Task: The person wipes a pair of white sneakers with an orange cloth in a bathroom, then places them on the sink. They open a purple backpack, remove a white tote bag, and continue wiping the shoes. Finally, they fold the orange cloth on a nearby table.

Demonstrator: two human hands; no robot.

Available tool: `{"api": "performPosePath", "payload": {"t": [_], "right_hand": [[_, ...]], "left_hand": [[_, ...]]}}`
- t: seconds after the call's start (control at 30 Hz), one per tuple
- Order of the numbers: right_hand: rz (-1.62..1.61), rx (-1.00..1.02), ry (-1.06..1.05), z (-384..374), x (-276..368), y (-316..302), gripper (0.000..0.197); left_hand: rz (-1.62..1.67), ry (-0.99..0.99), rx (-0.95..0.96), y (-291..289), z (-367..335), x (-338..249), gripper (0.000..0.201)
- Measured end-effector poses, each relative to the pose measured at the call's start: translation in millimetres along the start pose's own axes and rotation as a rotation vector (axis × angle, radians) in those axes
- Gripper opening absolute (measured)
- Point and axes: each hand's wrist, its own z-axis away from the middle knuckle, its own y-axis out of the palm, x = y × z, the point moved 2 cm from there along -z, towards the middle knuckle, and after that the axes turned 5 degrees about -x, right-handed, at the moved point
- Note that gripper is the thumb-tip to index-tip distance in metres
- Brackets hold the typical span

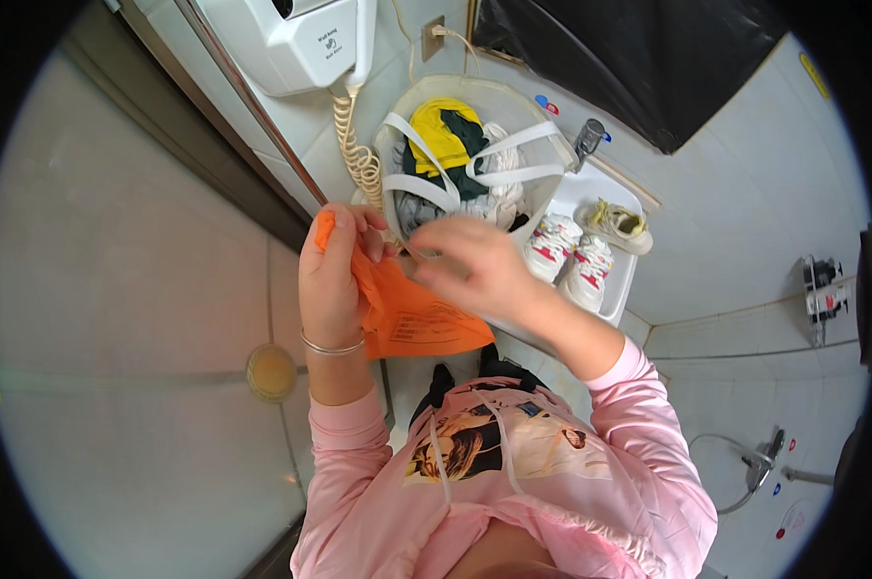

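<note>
Pink hoodie (542, 492) fills the lower middle. Beyond it, the left hand (338, 275) grasps an orange bag (422, 326), its top partly covered; room opens leftward, while a white basin (626, 288) bounds the right. Blurred, the right hand (479, 261) hovers close by; whether it grips, I cannot tell.

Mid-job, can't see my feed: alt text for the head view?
A person's left hand grips a thin orange sheet or bag, while the right hand, motion-blurred, is raised close beside it. Beyond the hands, a pale tote with white straps holds clothes, yellow and dark green on top; to its right, shoes sit in a white basin.
</note>
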Motion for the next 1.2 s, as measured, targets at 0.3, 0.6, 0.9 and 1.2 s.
{"api": "performPosePath", "payload": {"t": [0.3,0.6,0.9,1.2], "right_hand": [[0.046,-0.047,0.424,92,19,8,0.011],[0.218,-0.102,0.312,167,41,-49,0.01],[0.09,-0.03,0.283,277,84,-73,0.027],[-0.062,0.369,-0.108,327,198,-16,0.064]], "left_hand": [[-0.289,0.197,-0.254,-7,42,-15,0.02],[-0.445,-0.052,-0.249,-20,151,3,0.018],[0.064,-0.019,-0.403,6,307,30,0.024],[0.116,0.199,-0.587,14,434,12,0.015]]}}
